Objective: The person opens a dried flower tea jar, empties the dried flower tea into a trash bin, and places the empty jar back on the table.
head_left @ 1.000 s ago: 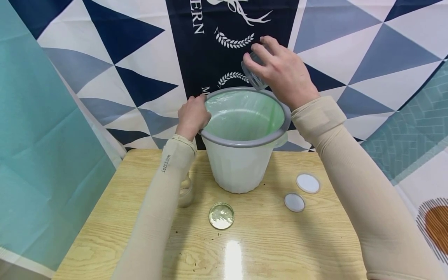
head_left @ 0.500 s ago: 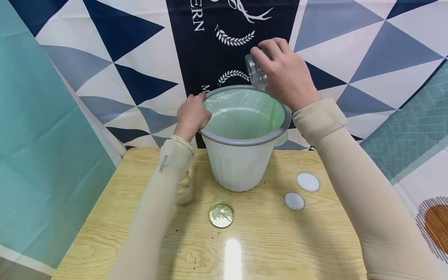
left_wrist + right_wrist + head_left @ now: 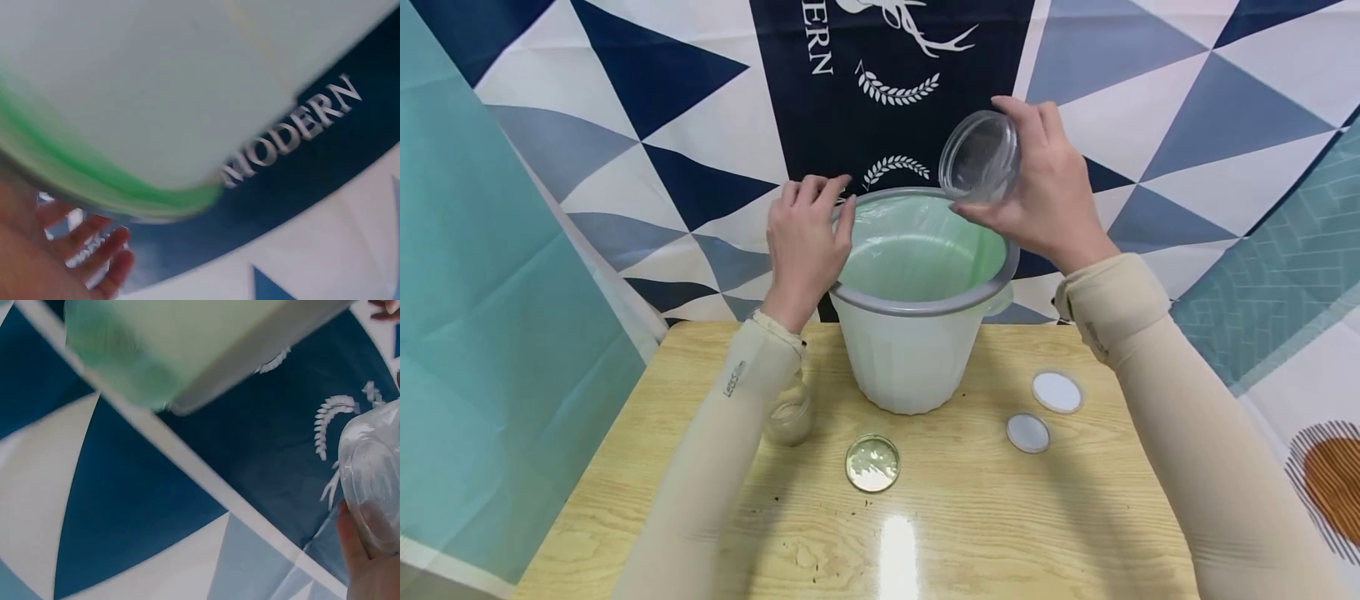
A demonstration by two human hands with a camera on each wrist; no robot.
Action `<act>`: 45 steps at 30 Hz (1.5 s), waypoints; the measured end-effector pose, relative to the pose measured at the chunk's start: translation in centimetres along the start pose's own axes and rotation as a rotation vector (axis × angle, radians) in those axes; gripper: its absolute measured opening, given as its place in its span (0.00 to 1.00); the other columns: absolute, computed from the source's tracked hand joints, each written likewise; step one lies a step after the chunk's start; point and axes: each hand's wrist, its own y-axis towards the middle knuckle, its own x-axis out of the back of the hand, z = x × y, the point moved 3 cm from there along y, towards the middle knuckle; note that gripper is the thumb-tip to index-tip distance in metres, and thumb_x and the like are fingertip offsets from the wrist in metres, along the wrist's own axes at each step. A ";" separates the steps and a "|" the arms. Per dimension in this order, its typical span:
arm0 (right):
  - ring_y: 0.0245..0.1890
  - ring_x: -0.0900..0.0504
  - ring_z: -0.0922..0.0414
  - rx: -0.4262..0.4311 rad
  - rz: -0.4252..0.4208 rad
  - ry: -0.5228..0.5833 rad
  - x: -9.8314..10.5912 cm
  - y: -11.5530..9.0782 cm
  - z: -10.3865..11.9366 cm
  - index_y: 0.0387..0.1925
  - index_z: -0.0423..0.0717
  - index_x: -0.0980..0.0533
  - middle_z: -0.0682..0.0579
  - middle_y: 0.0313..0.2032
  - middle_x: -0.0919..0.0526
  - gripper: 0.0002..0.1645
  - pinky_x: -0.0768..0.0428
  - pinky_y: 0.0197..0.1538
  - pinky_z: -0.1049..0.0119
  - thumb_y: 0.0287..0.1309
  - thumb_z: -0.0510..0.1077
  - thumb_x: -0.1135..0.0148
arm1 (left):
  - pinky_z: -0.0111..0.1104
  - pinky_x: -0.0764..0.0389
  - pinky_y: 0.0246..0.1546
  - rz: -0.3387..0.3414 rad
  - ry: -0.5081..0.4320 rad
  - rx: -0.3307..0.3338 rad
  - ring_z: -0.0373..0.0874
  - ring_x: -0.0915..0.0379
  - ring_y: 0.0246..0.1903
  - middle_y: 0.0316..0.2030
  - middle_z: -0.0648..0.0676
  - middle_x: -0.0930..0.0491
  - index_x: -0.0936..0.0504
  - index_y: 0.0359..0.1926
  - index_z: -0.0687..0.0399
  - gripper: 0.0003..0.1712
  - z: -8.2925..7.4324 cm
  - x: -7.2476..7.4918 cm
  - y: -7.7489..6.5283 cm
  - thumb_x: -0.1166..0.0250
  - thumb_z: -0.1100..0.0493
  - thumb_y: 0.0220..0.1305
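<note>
A white bin (image 3: 910, 358) with a grey rim and a pale green liner (image 3: 917, 250) stands at the back of the table. Above the right side of its rim my right hand (image 3: 1056, 192) grips a clear plastic jar (image 3: 977, 162), tilted with its round mouth towards me. Nothing shows inside that jar. My left hand (image 3: 808, 242) is by the left of the rim, fingers loosely bent and holding nothing; whether it still touches the rim I cannot tell. In the left wrist view its fingers (image 3: 94, 244) are spread beside the bin.
Behind my left forearm stands another clear jar (image 3: 790, 421), partly covered. A shiny round lid (image 3: 873, 463) lies at the table's middle, and two white round discs (image 3: 1057, 392) lie at the right. Small dark specks dot the wooden table (image 3: 970, 517). A patterned cloth (image 3: 692, 108) hangs behind.
My left hand has let go of the rim and risen slightly, its fingers loosening. The jar in my right hand has turned from mouth-down to facing me and moved a little right.
</note>
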 end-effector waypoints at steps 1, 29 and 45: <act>0.56 0.23 0.39 0.002 -0.020 0.016 0.3 -0.5 0.1 0.76 0.50 0.40 0.34 0.58 0.29 0.65 0.20 0.60 0.39 0.37 0.52 0.13 | 0.47 0.23 0.52 -0.022 -0.024 -0.067 0.55 0.26 0.55 0.57 0.57 0.18 0.19 0.66 0.49 0.22 -0.6 0.3 -0.4 0.45 0.48 0.79; 0.51 0.21 0.43 0.006 -0.056 0.249 2.1 -16.8 2.8 0.68 0.33 0.33 0.36 0.55 0.20 0.64 0.32 0.59 0.79 0.48 0.79 0.33 | 0.42 0.39 0.78 0.151 -0.160 -0.673 0.46 0.43 0.78 0.78 0.56 0.37 0.39 0.78 0.60 0.44 -10.4 1.1 -15.3 0.34 0.52 0.66; 0.53 0.17 0.46 -0.094 0.128 0.190 -1.9 -23.0 1.9 0.66 0.35 0.31 0.43 0.56 0.18 0.61 0.22 0.55 0.63 0.25 0.45 0.11 | 0.40 0.34 0.74 0.328 -0.103 -0.662 0.42 0.41 0.77 0.78 0.49 0.37 0.40 0.80 0.50 0.50 -9.1 -2.0 -21.0 0.29 0.51 0.60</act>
